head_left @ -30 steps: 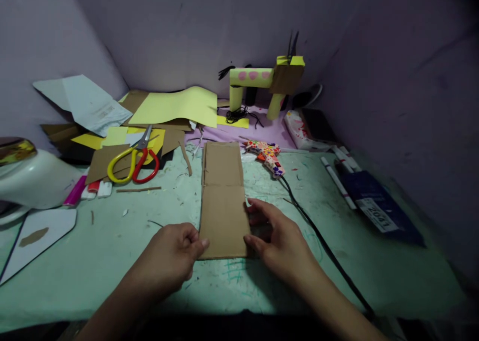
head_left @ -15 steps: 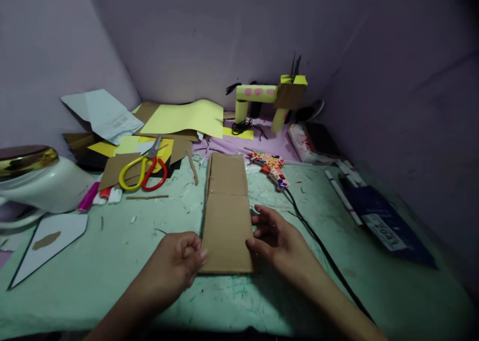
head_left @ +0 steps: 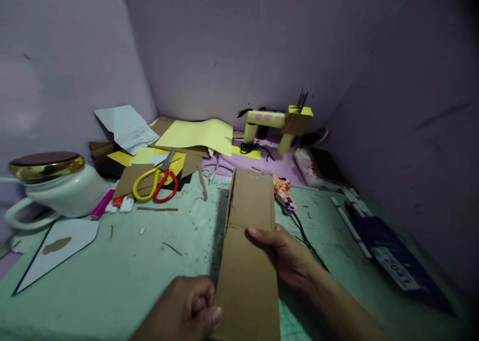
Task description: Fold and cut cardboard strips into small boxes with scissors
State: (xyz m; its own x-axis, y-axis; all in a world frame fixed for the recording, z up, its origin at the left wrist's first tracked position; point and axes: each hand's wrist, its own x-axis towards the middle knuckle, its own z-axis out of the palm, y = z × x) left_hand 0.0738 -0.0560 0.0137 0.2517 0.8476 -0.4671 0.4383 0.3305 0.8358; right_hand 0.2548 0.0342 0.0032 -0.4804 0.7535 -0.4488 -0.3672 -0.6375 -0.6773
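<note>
A long, folded brown cardboard piece is tilted up off the table in front of me, with a crease across its upper part. My right hand grips its right edge, thumb on top and fingers hidden behind. At the lower left edge, my left hand is closed, its fingers curled and its thumb tip against the cardboard. Past the far end, the cardboard partly covers a flower-patterned glue gun lying on the table.
Left are scissors, a white kettle-like vessel, a magenta marker and a white cut-out. Yellow paper and a giraffe-like figure are at the back. Right: a dark blue packet and the glue gun's black cord.
The cardboard has been lifted and drawn nearer, its far end moving right. My right hand went from open beside it to gripping its middle. The view has shifted.
</note>
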